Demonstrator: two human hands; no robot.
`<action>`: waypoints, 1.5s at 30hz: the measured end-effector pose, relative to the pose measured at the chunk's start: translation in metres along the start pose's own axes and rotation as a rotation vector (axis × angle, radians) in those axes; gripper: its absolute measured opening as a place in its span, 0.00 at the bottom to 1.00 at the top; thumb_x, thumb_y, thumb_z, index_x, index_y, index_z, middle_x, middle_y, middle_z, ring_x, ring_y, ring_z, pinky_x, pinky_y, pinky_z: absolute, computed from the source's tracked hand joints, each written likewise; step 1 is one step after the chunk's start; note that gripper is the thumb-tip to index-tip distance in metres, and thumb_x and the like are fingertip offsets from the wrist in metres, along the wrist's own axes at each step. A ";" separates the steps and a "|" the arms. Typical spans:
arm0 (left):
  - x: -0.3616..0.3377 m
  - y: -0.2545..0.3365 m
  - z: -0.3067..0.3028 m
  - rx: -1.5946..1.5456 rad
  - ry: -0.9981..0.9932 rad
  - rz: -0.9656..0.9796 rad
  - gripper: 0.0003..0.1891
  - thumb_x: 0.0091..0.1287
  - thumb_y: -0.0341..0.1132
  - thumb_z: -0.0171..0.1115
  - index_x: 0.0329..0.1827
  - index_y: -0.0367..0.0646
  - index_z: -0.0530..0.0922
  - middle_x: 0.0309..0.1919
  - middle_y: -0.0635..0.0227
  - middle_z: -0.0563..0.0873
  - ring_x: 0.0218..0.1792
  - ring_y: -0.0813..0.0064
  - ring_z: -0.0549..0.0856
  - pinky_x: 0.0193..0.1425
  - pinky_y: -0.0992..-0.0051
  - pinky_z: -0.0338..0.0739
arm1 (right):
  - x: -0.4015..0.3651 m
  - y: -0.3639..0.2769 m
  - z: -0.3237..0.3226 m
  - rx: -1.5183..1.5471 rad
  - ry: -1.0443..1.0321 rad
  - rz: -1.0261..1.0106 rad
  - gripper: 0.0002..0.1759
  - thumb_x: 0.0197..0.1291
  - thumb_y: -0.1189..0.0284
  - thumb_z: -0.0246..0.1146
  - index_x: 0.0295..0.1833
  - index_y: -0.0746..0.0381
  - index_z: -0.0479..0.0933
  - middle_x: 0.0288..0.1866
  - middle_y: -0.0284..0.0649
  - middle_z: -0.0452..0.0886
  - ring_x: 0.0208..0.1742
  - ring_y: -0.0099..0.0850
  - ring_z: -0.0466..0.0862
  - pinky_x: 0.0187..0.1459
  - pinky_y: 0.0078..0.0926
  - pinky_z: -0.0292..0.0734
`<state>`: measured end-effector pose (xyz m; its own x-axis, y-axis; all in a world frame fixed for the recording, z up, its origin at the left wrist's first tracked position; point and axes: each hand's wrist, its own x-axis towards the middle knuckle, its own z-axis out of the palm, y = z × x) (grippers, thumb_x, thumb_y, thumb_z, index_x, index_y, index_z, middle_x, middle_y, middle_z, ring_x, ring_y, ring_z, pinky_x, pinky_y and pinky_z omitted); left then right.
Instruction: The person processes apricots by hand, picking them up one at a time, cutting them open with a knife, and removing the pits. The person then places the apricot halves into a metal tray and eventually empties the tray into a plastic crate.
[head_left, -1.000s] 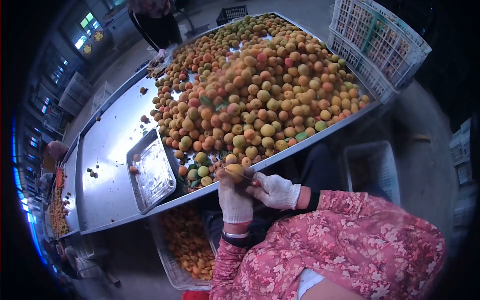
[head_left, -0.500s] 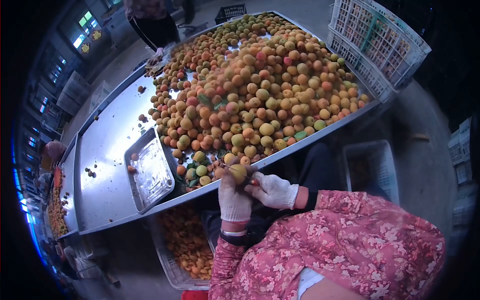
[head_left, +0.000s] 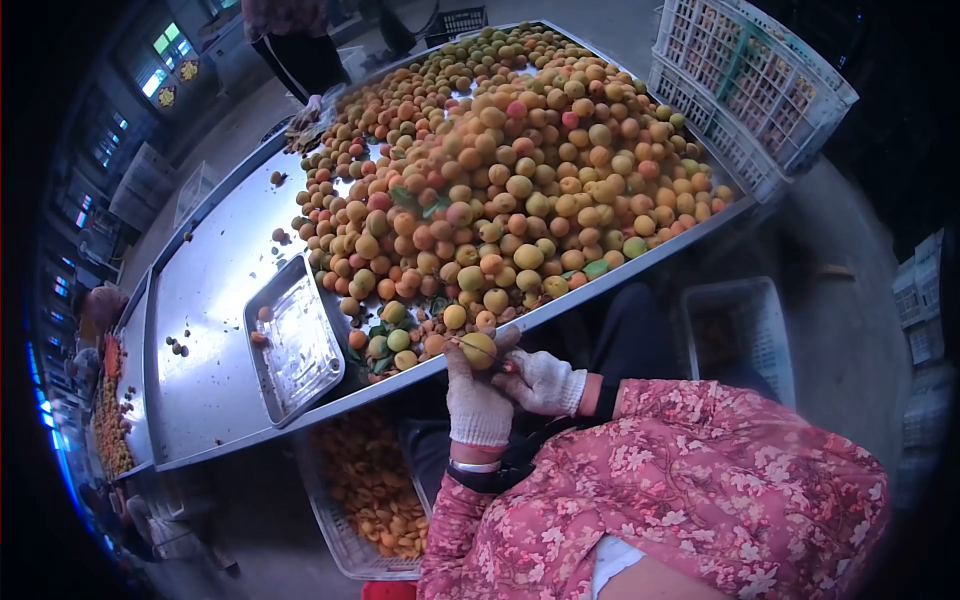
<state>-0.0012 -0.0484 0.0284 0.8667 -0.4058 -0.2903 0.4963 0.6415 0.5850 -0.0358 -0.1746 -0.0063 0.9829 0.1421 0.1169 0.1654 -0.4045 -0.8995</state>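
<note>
A yellow-orange apricot (head_left: 477, 350) is held in my gloved left hand (head_left: 478, 402), fingers wrapped around it, just over the table's front edge. Close beside it on the right, my gloved right hand (head_left: 540, 382) is closed on a small thin tool with a reddish part, largely hidden by the fingers. A thin dark line lies across the fruit's face. Beyond my hands, a large heap of apricots (head_left: 520, 187) covers much of the metal table (head_left: 200, 300). Loose leaves lie near the heap's front edge.
A metal tray (head_left: 296, 342) with two small fruits stands left of the heap. Below the table is a crate of orange fruit pieces (head_left: 385, 500). Stacked crates (head_left: 750, 85) stand back right, an empty-looking bin (head_left: 740, 330) at right. A person (head_left: 292, 50) stands at the far side.
My right hand has shifted slightly left and down, closer against the left hand and the fruit. The whole view has moved a little; the left hand still holds the apricot.
</note>
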 end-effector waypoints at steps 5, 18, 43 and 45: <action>-0.002 0.007 -0.003 -0.011 -0.092 0.029 0.31 0.74 0.57 0.48 0.63 0.37 0.67 0.52 0.51 0.81 0.56 0.57 0.79 0.64 0.61 0.73 | 0.002 -0.030 -0.022 -0.025 -0.072 0.078 0.18 0.68 0.60 0.58 0.48 0.66 0.71 0.32 0.55 0.81 0.38 0.55 0.83 0.38 0.43 0.77; -0.009 0.012 0.002 0.267 -0.106 0.213 0.21 0.70 0.22 0.55 0.65 0.41 0.66 0.60 0.60 0.75 0.62 0.64 0.77 0.66 0.67 0.73 | 0.013 -0.033 -0.040 -0.236 -0.256 -0.003 0.21 0.69 0.59 0.54 0.54 0.67 0.66 0.30 0.56 0.81 0.35 0.56 0.83 0.35 0.50 0.77; -0.023 0.014 0.008 0.274 -0.078 0.157 0.27 0.59 0.20 0.59 0.64 0.36 0.68 0.59 0.56 0.77 0.59 0.68 0.80 0.62 0.71 0.77 | -0.007 -0.044 -0.037 -0.256 -0.101 0.049 0.32 0.59 0.65 0.65 0.68 0.62 0.64 0.39 0.54 0.83 0.36 0.53 0.84 0.35 0.43 0.81; -0.023 0.014 0.001 0.244 -0.074 0.087 0.28 0.59 0.19 0.58 0.65 0.36 0.67 0.59 0.57 0.77 0.58 0.68 0.80 0.62 0.70 0.77 | -0.009 -0.041 -0.038 -0.287 -0.058 -0.006 0.35 0.59 0.65 0.66 0.70 0.61 0.62 0.39 0.52 0.83 0.36 0.52 0.85 0.34 0.42 0.81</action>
<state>-0.0140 -0.0308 0.0434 0.8950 -0.4082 -0.1799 0.3852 0.5036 0.7733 -0.0483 -0.1932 0.0455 0.9770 0.1933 0.0896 0.1949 -0.6412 -0.7422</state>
